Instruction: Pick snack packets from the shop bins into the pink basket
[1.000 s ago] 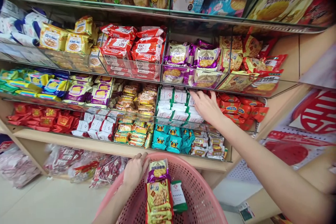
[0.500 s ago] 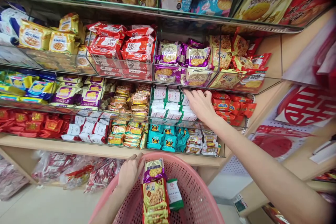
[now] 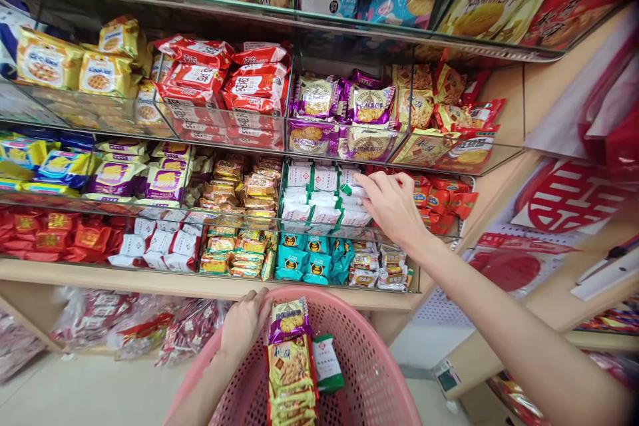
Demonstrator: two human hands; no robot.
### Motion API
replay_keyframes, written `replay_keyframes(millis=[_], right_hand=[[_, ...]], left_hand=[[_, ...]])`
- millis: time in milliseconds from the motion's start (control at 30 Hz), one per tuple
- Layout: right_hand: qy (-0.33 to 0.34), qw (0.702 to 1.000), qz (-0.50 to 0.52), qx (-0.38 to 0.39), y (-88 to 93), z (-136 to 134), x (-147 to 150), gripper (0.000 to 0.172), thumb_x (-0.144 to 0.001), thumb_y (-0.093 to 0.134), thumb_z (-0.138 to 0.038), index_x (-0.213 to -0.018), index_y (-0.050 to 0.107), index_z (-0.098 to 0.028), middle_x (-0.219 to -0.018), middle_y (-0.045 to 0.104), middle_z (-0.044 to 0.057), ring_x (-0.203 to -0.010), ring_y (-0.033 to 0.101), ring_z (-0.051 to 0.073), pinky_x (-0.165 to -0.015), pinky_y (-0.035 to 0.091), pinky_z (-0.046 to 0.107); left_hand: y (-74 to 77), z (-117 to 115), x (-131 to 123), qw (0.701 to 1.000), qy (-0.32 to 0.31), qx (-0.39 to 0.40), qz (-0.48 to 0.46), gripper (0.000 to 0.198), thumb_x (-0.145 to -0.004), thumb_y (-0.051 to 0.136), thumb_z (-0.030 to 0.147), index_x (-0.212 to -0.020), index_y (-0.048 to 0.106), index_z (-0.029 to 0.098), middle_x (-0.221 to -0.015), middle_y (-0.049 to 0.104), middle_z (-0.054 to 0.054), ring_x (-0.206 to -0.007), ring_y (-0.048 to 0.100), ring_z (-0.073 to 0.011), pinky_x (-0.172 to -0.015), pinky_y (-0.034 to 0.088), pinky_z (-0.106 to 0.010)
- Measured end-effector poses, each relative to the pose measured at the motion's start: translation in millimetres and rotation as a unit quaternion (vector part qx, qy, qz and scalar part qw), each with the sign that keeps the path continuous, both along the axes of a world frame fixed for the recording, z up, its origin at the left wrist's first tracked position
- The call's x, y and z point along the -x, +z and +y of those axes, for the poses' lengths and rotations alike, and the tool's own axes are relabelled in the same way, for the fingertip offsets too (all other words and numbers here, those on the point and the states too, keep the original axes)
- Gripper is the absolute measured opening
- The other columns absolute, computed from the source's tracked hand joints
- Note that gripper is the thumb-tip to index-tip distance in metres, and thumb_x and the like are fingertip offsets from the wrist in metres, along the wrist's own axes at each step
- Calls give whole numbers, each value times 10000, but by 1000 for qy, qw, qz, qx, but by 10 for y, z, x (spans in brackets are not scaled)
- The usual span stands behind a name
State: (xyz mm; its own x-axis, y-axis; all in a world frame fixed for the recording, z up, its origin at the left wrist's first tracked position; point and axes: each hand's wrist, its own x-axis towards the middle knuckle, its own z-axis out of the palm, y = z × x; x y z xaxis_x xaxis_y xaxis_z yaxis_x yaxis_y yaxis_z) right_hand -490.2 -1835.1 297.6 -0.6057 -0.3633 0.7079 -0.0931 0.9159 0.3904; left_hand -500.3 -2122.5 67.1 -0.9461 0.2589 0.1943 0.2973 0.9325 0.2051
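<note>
My left hand (image 3: pixel 245 321) is closed over the rim of a pink plastic basket (image 3: pixel 372 346). In the basket lie a stack of gold-and-red biscuit packets (image 3: pixel 289 366), a purple biscuit packet (image 3: pixel 288 321) and, beside them, a white-and-green snack packet (image 3: pixel 327 363). Up at the shelf, my right hand (image 3: pixel 394 205) has its fingertips closed on the edge of a white-and-green packet (image 3: pixel 352 189), at the right end of a compartment of matching packets (image 3: pixel 324 181). My fingers partly hide that packet.
Clear dividers and front panels split the shelf. Purple biscuit packets (image 3: pixel 369 105) sit just above my right hand, red packets (image 3: pixel 439 198) to its right, teal packets (image 3: pixel 304 259) below. Bagged goods (image 3: pixel 192 326) lie under the bottom wooden ledge (image 3: pixel 150 279).
My right hand's fingertips have come slightly out from among the white-and-green packets, and one packet's edge has shifted with them. My left hand stays on the basket rim.
</note>
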Motion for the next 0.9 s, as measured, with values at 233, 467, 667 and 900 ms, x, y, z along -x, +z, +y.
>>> replay_keyframes(millis=[233, 467, 667, 900], right_hand=[[124, 963, 0, 241, -335, -252, -777, 589, -906, 450, -235, -1436, 195, -279, -1089, 556, 92, -1000, 540, 236, -894, 421, 409], [166, 681, -234, 674, -1429, -526, -1130, 665, -817, 587, -351, -1383, 247, -275, -1015, 585, 52, -925, 609, 201, -783, 519, 353], [98, 590, -357, 718, -2090, -442, -1196, 634, -750, 634, -334, -1315, 354, -261, -929, 626, 14, -889, 617, 200, -795, 494, 341], [77, 565, -386, 725, -2184, -358, -1185, 688, -736, 623, -333, -1348, 313, -280, -996, 619, 12, -880, 617, 192, -751, 498, 326]], left_hand=[[-32, -2, 4, 1000, -8, -5, 20, 412, -948, 253, 386, -1191, 541, 220, -977, 668, -68, -828, 663, -178, -657, 439, -247], [-6, -6, -4, 999, -13, 19, 25, 414, -948, 240, 391, -1163, 552, 224, -912, 667, -56, -819, 663, -188, -654, 437, -254], [-7, 15, -5, 999, -9, 29, 31, 440, -944, 237, 404, -1202, 540, 214, -956, 669, -69, -802, 666, -193, -644, 441, -264], [-3, 17, -7, 999, -8, 25, 32, 451, -942, 236, 411, -1205, 542, 209, -971, 677, -73, -810, 665, -199, -645, 444, -268]])
